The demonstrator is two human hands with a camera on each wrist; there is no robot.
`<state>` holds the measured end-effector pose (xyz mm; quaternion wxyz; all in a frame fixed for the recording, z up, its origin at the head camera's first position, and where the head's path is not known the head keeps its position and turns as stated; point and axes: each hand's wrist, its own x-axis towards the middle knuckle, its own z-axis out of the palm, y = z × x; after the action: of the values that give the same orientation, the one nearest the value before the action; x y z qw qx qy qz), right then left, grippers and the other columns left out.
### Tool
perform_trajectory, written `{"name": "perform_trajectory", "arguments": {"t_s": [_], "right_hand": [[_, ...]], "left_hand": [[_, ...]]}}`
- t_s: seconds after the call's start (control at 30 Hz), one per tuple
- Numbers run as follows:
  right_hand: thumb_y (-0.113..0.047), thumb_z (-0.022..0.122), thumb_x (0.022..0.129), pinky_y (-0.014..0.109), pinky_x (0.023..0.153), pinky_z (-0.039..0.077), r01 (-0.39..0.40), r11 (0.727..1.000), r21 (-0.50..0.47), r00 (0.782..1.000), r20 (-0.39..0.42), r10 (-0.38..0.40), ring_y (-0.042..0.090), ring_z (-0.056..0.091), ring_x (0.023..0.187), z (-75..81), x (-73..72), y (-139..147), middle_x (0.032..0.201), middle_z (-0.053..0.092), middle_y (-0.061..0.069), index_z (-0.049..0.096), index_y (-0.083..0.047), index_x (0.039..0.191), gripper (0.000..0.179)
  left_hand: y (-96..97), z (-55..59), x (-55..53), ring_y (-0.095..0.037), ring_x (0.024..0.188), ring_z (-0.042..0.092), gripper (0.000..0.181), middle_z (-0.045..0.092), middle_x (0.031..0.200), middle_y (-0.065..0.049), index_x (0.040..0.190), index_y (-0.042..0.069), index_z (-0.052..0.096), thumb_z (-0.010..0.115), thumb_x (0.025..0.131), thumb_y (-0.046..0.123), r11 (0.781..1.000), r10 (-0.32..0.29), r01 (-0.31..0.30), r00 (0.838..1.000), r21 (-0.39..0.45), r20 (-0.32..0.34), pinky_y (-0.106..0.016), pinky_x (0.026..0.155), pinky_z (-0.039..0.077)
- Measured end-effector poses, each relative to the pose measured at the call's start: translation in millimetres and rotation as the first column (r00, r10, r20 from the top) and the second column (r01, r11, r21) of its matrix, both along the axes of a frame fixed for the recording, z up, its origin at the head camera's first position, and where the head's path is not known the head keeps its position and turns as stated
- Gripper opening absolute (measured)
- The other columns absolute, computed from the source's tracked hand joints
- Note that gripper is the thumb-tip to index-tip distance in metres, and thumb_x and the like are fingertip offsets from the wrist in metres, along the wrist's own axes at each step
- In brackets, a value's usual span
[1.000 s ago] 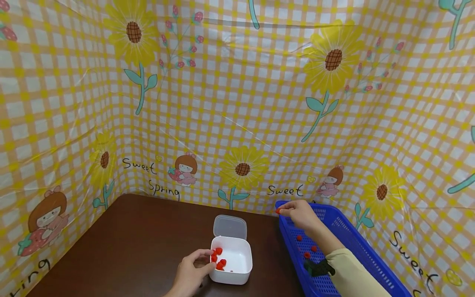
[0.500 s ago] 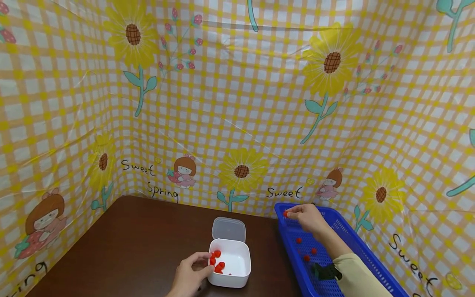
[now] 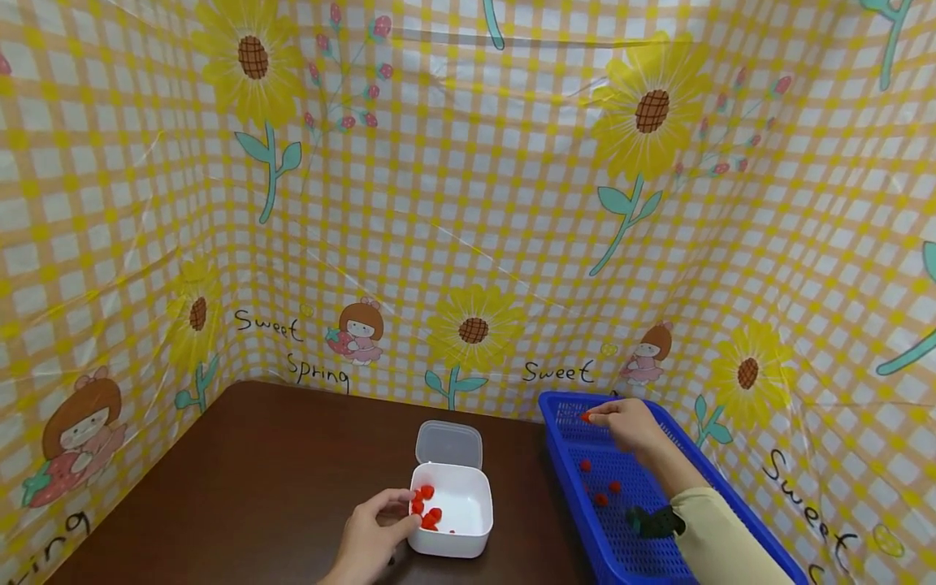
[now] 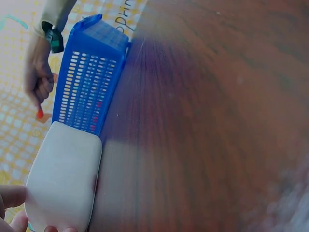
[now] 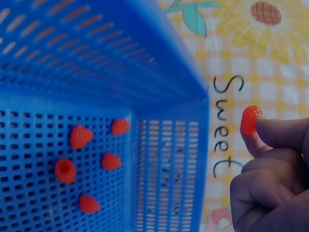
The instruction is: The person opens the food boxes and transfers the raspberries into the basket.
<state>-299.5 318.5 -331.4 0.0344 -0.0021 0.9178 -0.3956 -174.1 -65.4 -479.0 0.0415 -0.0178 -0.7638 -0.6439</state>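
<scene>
My right hand pinches a red raspberry between thumb and fingertips, raised over the far end of the blue basket. More raspberries lie scattered on the basket's slotted floor. At the front middle of the table, my left hand grips the left side of a small white box, thumb and fingers at its wall. Several raspberries sit inside along the box's left side. In the left wrist view the box's pale outer face shows, with fingertips at its edge.
A translucent lid lies just behind the box on the dark brown table. The basket stands along the table's right side. A checked sunflower cloth hangs round the back and sides. A dark wrist strap is on the right forearm.
My right hand has moved to the right with the raspberry, from the basket's far left corner toward the middle of its far end. The left hand stays at the box.
</scene>
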Motion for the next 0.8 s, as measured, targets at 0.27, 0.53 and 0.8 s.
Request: {"name": "perform_trajectory", "arguments": {"t_s": [0.27, 0.53, 0.8], "right_hand": [[-0.013, 0.058, 0.1, 0.026, 0.043, 0.029, 0.024, 1.0, -0.016, 1.0, 0.018, -0.024, 0.007, 0.025, 0.042, -11.8, -7.4, 17.5, 0.067, 0.052, -0.008, 0.065, 0.011, 0.123, 0.033], [-0.011, 0.058, 0.1, 0.025, 0.044, 0.027, 0.088, 0.996, -0.015, 0.995, 0.051, -0.087, 0.007, 0.026, 0.042, -30.4, -13.9, 30.9, 0.05, 0.031, -0.007, 0.065, 0.014, 0.121, 0.033], [-0.009, 0.063, 0.095, 0.025, 0.045, 0.028, 0.166, 0.986, -0.023, 0.982, 0.095, -0.164, 0.008, 0.026, 0.044, -45.5, -22.4, 41.7, 0.051, 0.028, -0.007, 0.063, -0.004, 0.075, 0.021]], "left_hand": [[0.3, 4.3, 1.1, -0.017, 0.08, 0.064, 0.033, 0.07, 0.102, -0.01, 0.115, 0.007, 0.07, 0.08, 0.085, 0.017, 1.0, -0.002, 0.002, 1.0, 0.001, 0.016, -0.031, 0.054, 0.051], [1.2, 2.8, 1.9, -0.017, 0.08, 0.065, 0.033, 0.071, 0.102, -0.012, 0.114, 0.007, 0.071, 0.08, 0.084, 0.016, 1.0, 0.009, -0.009, 1.0, -0.005, 0.005, -0.03, 0.055, 0.05], [1.5, 2.9, 1.1, -0.017, 0.079, 0.065, 0.033, 0.071, 0.101, -0.01, 0.114, 0.006, 0.071, 0.08, 0.084, 0.017, 1.0, 0.008, -0.008, 1.0, -0.006, -0.003, -0.029, 0.057, 0.051]]}}
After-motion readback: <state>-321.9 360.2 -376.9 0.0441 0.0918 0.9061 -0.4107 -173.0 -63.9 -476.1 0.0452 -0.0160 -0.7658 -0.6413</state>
